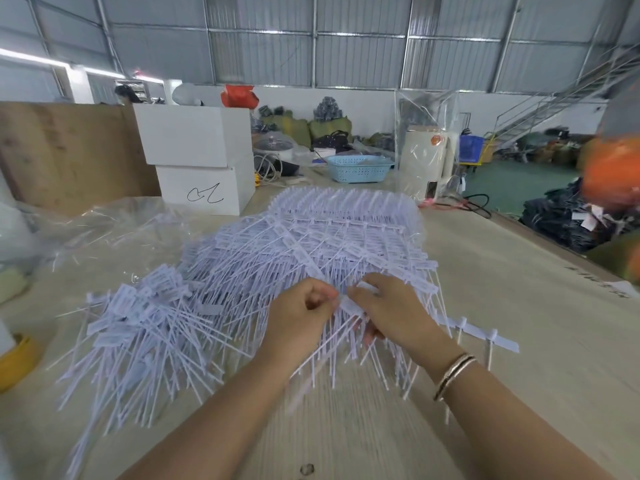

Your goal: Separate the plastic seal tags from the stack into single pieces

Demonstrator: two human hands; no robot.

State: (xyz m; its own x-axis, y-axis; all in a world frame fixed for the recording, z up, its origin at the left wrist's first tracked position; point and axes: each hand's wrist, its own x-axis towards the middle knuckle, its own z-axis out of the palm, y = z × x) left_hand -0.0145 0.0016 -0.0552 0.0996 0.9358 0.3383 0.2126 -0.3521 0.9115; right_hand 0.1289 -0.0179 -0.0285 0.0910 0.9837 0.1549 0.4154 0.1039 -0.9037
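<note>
A big stack of white plastic seal tags, still joined in comb-like strips, lies on the pale wooden table. To its left sits a loose heap of single tags. My left hand pinches the flag end of one tag at the stack's near edge. My right hand grips the joined strip right beside it, and that strip trails off to the right. The two hands almost touch. Thin tag tails hang down below both hands.
Clear plastic bags lie at the left. Two white boxes and a blue basket stand behind the stack. A yellow tape roll sits at the left edge. The table's right edge drops to a green floor.
</note>
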